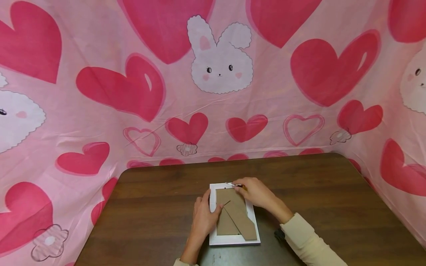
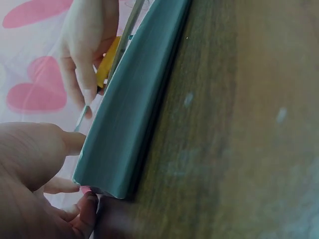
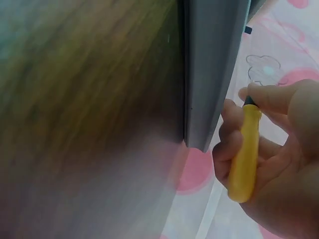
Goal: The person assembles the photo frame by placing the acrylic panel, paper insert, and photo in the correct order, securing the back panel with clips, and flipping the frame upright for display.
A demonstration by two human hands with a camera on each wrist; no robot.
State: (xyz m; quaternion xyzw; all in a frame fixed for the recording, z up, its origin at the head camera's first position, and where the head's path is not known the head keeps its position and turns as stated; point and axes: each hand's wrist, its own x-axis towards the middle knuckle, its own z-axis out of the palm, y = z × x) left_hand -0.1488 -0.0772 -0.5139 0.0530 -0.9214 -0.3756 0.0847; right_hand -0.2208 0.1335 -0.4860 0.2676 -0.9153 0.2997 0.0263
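Observation:
A white picture frame (image 1: 234, 240) lies back side up on the table, showing its brown backing board (image 1: 226, 218) and fold-out stand (image 1: 244, 227). My left hand (image 1: 203, 216) grips the frame's left edge, fingers along the outer side and thumb over the backing. At the far end, my right hand (image 1: 254, 190) holds a small tool with a yellow handle (image 3: 245, 159) and dark collar. Its thin metal blade (image 1: 230, 184) points left over the frame's top border. In the left wrist view, the blade (image 2: 81, 118) is close beside the frame's side.
The brown wooden table (image 1: 153, 214) extends on both sides of the frame. Pink cloth (image 1: 219, 103) with hearts and rabbits hangs behind and at the sides. Under the right sleeve (image 1: 299, 232) shows a small black object (image 1: 279, 233).

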